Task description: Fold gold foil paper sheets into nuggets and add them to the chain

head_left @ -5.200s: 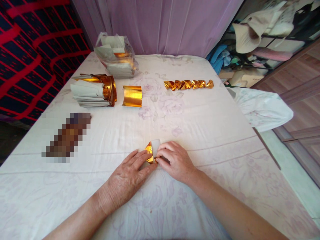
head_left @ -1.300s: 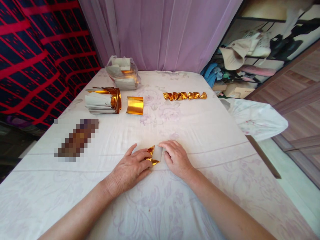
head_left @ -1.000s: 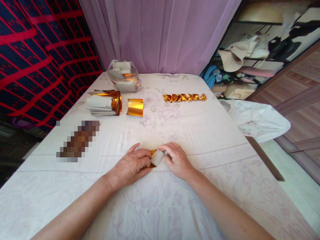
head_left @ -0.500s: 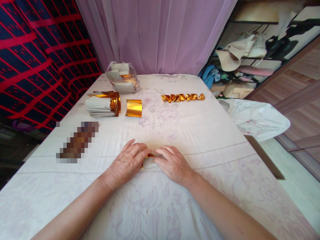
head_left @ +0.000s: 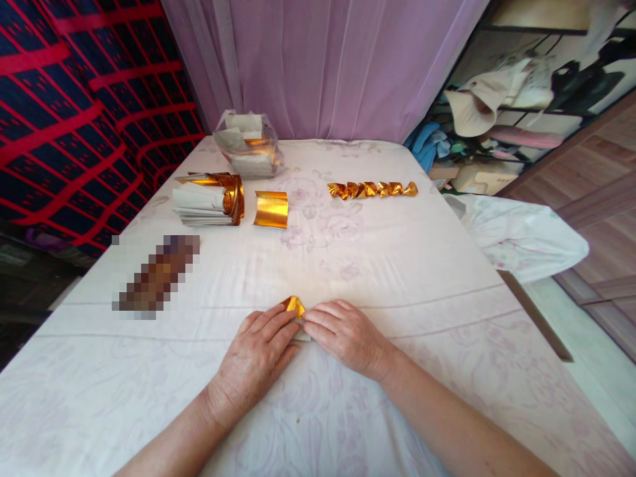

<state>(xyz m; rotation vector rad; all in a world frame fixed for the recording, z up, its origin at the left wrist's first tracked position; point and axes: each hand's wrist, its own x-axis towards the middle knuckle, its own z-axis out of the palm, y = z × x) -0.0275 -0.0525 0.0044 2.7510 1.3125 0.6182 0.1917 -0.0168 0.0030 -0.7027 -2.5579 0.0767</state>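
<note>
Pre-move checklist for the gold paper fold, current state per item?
1. Both hands on the piece: ok. The left hand and right hand press the folded gold paper from either side.
2. Piece flat on the bedsheet: ok at the base; a gold tip sticks up between the fingertips.
3. Crease alignment: cannot tell, the fingers cover most of the piece.
4. Next sheet in reach: ok. A curled gold sheet lies apart beside the stack of paper sheets.
5. Finished row undisturbed: ok. The row of folded gold pieces lies far from both hands.
6. Spare stock: ok. The plastic bag of sheets sits at the far edge.
</note>
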